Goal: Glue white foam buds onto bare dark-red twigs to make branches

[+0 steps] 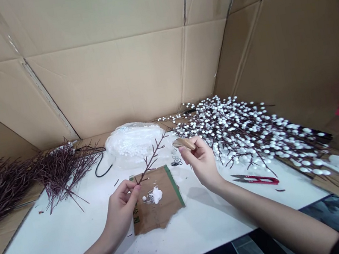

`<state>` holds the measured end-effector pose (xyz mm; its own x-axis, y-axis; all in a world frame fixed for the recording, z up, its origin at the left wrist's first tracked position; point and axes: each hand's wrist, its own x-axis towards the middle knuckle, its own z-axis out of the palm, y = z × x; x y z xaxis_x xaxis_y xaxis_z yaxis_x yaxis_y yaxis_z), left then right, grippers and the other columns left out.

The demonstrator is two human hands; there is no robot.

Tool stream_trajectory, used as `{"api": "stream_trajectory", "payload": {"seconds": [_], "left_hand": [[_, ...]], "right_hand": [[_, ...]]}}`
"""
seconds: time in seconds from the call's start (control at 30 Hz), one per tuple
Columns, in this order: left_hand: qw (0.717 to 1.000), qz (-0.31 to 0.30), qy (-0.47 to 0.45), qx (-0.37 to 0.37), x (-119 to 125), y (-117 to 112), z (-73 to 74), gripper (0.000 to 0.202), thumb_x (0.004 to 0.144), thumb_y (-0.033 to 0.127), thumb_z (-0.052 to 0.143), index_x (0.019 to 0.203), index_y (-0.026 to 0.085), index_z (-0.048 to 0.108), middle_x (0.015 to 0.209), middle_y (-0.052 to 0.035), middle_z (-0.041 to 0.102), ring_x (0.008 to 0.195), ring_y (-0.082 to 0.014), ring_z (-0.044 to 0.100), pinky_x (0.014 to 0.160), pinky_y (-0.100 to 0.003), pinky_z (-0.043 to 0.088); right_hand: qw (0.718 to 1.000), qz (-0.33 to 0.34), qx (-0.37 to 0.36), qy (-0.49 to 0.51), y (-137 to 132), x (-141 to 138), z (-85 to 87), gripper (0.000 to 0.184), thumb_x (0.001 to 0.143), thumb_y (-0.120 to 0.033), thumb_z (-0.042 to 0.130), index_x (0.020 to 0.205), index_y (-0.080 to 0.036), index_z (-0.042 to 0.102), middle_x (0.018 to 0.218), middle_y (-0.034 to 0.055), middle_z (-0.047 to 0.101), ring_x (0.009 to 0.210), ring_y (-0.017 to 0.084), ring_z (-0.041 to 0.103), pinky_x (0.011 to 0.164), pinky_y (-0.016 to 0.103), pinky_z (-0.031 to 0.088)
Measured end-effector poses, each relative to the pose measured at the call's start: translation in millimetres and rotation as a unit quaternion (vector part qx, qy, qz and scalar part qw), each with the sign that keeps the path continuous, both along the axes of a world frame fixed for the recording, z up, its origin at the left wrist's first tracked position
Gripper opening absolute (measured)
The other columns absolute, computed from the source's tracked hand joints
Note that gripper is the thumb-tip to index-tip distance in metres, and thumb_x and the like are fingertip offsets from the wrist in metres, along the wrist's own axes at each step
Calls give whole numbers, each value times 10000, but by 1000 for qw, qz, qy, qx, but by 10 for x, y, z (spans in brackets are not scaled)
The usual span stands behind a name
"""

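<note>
My left hand (124, 204) pinches the lower end of a bare dark brown artificial twig (151, 161), which slants up to the right. Higher and to the right, my right hand (202, 162) is closed on a small folded piece of brown cardboard (184, 143), close to the twig's tip but apart from it. Below the twig lies a torn cardboard sheet (168, 218) with a green edge. A blob of white paste (156, 195), probably glue, sits on that sheet. Behind it rests a clear plastic bag (132, 139) holding many small white balls.
Bare brown twigs (60, 175) are heaped at the left. White-berried branches (238, 128) spread over the back right. Red-handled thread snips (258, 179) lie on the white table (86, 232) at the right. Small dark rings (176, 162) and a black cable (97, 169) are near the bag. Cardboard walls (109, 80) surround the table.
</note>
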<state>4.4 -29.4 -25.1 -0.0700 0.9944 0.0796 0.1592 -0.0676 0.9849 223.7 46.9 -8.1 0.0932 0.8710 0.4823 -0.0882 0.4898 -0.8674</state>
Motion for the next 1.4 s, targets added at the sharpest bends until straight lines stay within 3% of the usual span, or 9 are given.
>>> {"api": "stream_trajectory", "payload": {"seconds": [0.27,0.9,1.27,1.4], "left_hand": [[1000,11,16,9,12,-9,-7,195,791,373,582,764,180,577,676,1,577,566,-114,483,502,-212,330],[1000,4,15,-3,4,-5,-36,218,803,396,570,737,193,526,595,52,454,522,-93,374,504,-208,265],[1000,12,3,-18,25,-23,0,243,787,425,575,747,186,547,632,28,544,530,-104,447,501,-209,314],[1000,17,-7,-18,14,-15,6,231,811,409,559,747,189,525,639,40,514,536,-92,424,502,-200,312]], "right_hand": [[1000,6,19,-22,4,10,0,213,821,-243,592,707,-209,415,596,-59,393,517,96,384,492,244,277],[999,13,44,-20,7,-9,6,175,812,-211,596,703,-198,460,717,-13,531,627,112,428,539,253,327],[998,23,44,-26,-14,-18,20,159,815,-207,592,699,-193,484,717,-12,547,635,112,457,551,250,363],[999,26,36,-27,-27,-20,20,173,817,-247,595,696,-197,481,717,-10,546,627,114,459,534,249,368]]}}
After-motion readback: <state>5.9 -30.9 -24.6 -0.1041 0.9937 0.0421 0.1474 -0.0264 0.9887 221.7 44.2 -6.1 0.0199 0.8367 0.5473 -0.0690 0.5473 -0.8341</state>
